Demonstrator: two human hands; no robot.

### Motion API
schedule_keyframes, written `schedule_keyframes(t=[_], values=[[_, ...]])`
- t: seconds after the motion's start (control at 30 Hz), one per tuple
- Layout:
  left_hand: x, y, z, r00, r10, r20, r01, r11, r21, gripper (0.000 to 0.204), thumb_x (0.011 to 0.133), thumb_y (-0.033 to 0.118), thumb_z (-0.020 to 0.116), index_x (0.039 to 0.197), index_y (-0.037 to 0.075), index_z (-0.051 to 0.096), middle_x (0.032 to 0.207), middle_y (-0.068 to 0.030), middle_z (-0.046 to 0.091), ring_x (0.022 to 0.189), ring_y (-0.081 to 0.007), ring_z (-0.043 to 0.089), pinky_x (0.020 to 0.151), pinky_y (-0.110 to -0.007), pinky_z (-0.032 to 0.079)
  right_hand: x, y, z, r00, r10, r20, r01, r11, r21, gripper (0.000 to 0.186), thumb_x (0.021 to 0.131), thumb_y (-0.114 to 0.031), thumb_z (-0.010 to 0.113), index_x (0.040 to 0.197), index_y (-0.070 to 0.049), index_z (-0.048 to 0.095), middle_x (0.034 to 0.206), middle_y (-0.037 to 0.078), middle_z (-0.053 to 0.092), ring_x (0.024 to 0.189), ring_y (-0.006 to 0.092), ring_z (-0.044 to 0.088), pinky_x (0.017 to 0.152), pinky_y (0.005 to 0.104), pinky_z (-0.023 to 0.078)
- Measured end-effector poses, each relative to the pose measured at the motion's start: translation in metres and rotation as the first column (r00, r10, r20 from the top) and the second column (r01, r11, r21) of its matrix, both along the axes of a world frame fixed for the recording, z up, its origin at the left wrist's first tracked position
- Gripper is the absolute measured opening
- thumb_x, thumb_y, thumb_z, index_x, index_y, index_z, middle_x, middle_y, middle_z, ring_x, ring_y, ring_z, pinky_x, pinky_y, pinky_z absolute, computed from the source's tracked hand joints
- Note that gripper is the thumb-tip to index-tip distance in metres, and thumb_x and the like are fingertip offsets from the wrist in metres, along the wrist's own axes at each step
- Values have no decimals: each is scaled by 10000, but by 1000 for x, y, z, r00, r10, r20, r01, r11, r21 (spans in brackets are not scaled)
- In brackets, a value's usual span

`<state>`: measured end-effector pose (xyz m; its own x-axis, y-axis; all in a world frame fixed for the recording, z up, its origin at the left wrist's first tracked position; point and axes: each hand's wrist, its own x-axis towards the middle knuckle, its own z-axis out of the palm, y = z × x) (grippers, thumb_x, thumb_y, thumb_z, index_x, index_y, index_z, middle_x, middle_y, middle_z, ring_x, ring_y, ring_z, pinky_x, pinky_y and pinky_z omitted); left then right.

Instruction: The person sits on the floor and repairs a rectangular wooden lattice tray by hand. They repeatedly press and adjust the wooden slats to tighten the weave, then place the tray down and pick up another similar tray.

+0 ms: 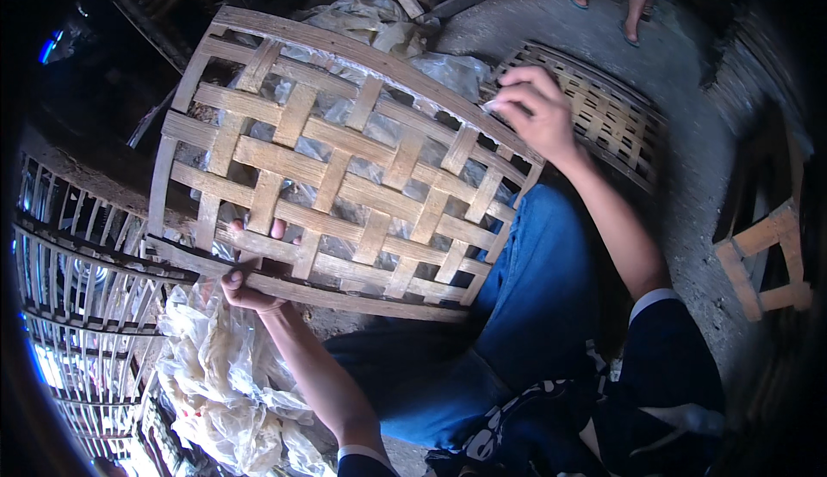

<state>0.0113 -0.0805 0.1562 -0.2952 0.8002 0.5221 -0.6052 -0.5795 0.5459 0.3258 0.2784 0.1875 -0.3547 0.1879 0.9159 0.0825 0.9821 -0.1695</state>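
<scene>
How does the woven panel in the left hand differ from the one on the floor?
The held panel is gripped near its lower left corner by the left hand; the floor panel lies ungripped. The held panel looks bigger, though the floor panel is farther from the camera. Both are woven from flat, crossing strips with gaps between.

Bright light is leaking through the slatted lattice [86, 253] at left, glaring on crumpled plastic [215, 365]. Woven panel [276, 160] is reading clear; background is sinking into shadow, fisheye rim is bending and blackening.
</scene>
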Motion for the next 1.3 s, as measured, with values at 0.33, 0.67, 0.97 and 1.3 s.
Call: schedule_keyframes(t=[0.33,0.67,0.97,1.3], values=[[-11,-4,-13,999,50,-17,-50,998,-37,730,785,252,634,1447,144,346,1436,-168,439,1365,-409,421,1072,-641,295,257,58,-186,328,-523,787,809,585,51,406,765,6,658,1164,-50,702,1126,202,696,1061,354,666,950,426,524],[-1,-12,2,991,134,18,-132,985,-110,768,763,227,646,1467,176,342,1377,-313,477,1259,-399,519,1069,-611,374,154,23,-81,575,-336,746,754,572,-323,202,837,-88,689,1039,-92,697,999,146,723,932,355,695,817,411,553],[-4,-5,-3,998,54,19,-54,998,-46,775,768,237,604,1491,154,338,1443,-143,468,1363,-447,418,1078,-684,302,-20,-23,2,963,-181,201,110,940,322,404,781,-200,768,1179,-218,705,1166,-17,595,1071,162,519,912,354,446],[2,-5,-9,989,138,57,-137,990,-34,766,740,257,579,1454,84,362,1423,-210,451,1347,-479,421,1016,-680,387,-55,-21,18,948,-162,273,15,881,472,201,820,-160,701,1014,-174,753,973,-43,595,962,140,535,783,322,440]])
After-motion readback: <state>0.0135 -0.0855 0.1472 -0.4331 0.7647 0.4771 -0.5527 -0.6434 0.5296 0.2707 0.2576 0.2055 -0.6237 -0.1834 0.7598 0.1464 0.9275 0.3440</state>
